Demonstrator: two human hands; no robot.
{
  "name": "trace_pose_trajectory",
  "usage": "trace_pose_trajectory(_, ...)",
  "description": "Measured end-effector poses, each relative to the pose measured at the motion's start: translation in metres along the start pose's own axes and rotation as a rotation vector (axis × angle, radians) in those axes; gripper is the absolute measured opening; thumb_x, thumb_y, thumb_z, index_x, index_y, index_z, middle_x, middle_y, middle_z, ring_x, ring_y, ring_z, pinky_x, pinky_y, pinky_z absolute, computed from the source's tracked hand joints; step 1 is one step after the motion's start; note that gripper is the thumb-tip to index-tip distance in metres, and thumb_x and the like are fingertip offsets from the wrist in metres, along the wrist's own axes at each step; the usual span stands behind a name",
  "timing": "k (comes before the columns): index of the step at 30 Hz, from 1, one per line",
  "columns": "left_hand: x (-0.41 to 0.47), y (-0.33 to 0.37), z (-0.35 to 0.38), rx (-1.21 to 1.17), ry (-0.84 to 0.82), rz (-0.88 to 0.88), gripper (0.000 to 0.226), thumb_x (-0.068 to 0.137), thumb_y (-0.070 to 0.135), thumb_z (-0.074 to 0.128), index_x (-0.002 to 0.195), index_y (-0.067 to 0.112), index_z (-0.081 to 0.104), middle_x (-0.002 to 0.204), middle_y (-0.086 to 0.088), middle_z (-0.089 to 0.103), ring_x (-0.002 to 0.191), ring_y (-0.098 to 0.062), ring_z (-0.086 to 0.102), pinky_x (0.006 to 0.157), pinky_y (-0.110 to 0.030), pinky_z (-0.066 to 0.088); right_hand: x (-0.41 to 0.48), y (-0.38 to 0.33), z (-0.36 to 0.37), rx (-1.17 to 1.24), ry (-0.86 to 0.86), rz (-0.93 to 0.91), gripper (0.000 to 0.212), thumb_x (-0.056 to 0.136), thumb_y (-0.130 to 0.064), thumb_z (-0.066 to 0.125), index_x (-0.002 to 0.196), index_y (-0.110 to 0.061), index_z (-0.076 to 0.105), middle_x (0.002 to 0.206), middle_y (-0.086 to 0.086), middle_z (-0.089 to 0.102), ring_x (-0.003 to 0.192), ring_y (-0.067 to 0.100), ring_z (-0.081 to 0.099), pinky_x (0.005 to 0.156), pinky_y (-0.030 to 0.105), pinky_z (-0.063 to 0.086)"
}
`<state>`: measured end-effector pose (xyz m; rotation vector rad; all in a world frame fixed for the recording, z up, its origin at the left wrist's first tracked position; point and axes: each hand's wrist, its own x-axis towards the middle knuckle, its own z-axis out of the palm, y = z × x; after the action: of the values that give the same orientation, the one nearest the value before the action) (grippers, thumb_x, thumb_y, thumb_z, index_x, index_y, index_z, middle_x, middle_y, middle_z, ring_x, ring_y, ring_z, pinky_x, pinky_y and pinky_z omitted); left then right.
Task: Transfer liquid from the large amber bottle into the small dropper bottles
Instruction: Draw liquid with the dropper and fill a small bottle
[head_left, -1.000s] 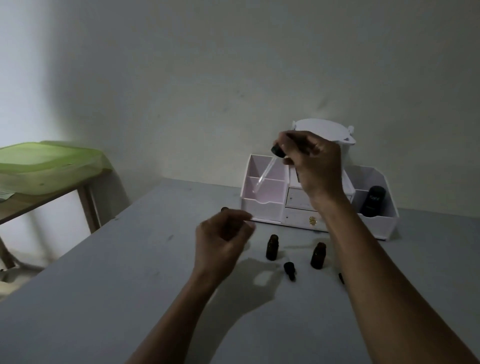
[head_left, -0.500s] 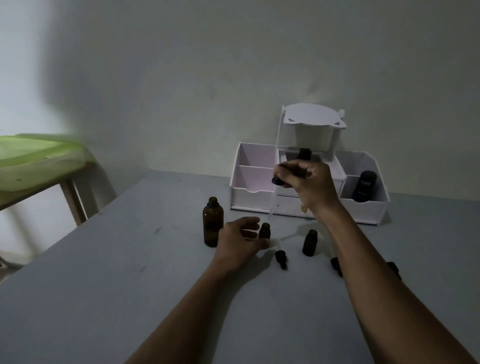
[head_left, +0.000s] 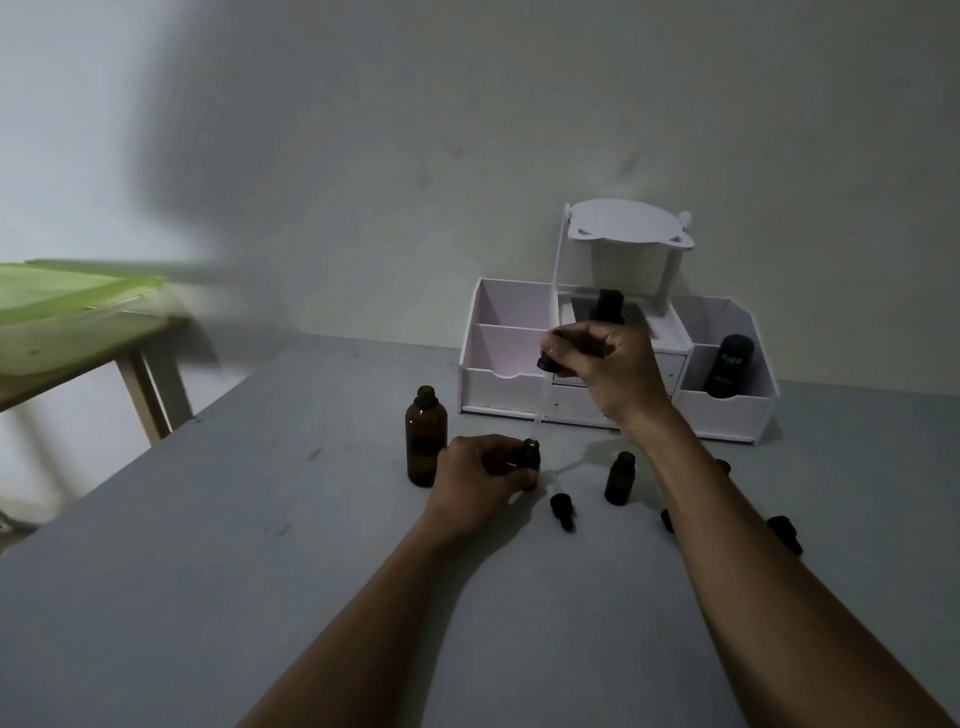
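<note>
The large amber bottle (head_left: 426, 436) stands uncapped on the grey table (head_left: 208, 571). Just right of it, my left hand (head_left: 480, 480) grips a small dropper bottle (head_left: 530, 460) upright on the table. My right hand (head_left: 602, 371) pinches the black bulb of a dropper (head_left: 545, 384); its clear glass tube points down, the tip just above that small bottle's mouth. A second small bottle (head_left: 619, 479) stands open to the right. A loose black dropper cap (head_left: 562, 511) lies between them.
A white desk organiser (head_left: 498, 384) stands at the back against the wall, with a black bottle (head_left: 730, 366) in its right bin and another dark bottle (head_left: 608, 306) behind my right hand. More black caps (head_left: 784, 532) lie right of my forearm. A side table with a green lid (head_left: 62, 296) stands left.
My left hand came down to the table and took hold of the small bottle. My right hand lowered the dropper from in front of the organiser to above that bottle's mouth.
</note>
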<state>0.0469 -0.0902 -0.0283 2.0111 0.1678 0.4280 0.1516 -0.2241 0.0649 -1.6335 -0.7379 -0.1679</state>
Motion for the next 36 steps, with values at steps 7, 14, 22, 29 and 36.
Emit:
trace_pose_trajectory(7,0.003,0.000,0.001,-0.006,-0.003,-0.031,0.040,0.083,0.013,0.077,0.122,0.014,0.068,0.113,0.006,0.071,0.085,0.011,0.060,0.071,-0.003,0.046,-0.001,0.003,0.003,-0.055,-0.011,-0.036,0.003,0.086,-0.015,0.074,0.085,-0.015,0.076,0.078,0.002,0.076,0.074,0.013,0.075,0.078,0.024,0.060)
trace_pose_trajectory(14,0.004,0.000,0.001,-0.024,-0.012,-0.057,0.041,0.084,0.011,0.075,0.124,0.014,0.067,0.120,0.000,0.070,0.093,0.002,0.061,0.084,-0.011,0.045,-0.003,0.002,0.005,-0.122,-0.005,-0.076,0.006,0.086,-0.014,0.074,0.081,-0.012,0.076,0.076,-0.003,0.075,0.072,0.000,0.070,0.070,0.001,0.046)
trace_pose_trajectory(22,0.002,0.001,0.002,-0.051,0.001,-0.065,0.038,0.085,0.010,0.074,0.122,0.015,0.068,0.118,0.004,0.070,0.089,0.006,0.060,0.082,-0.010,0.048,-0.004,0.000,0.006,-0.138,-0.021,-0.089,0.005,0.086,-0.014,0.074,0.082,-0.012,0.076,0.075,-0.003,0.074,0.069,0.000,0.071,0.070,0.001,0.047)
trace_pose_trajectory(29,-0.003,0.004,0.003,-0.061,0.009,-0.101,0.054,0.083,0.014,0.077,0.134,0.020,0.060,0.128,0.001,0.065,0.104,-0.008,0.063,0.094,-0.026,0.050,-0.005,-0.013,0.010,-0.024,0.019,-0.117,0.004,0.085,-0.017,0.075,0.089,-0.016,0.075,0.078,-0.003,0.075,0.073,0.006,0.073,0.071,0.009,0.052)
trace_pose_trajectory(36,-0.035,0.022,-0.037,-0.035,0.247,0.148,0.032,0.082,0.024,0.078,0.113,0.026,0.070,0.101,0.007,0.073,0.082,-0.001,0.070,0.072,-0.014,0.057,-0.005,-0.042,0.012,0.165,0.180,-0.218,0.015,0.085,-0.012,0.075,0.099,-0.009,0.073,0.086,0.004,0.076,0.078,0.019,0.075,0.076,0.031,0.061)
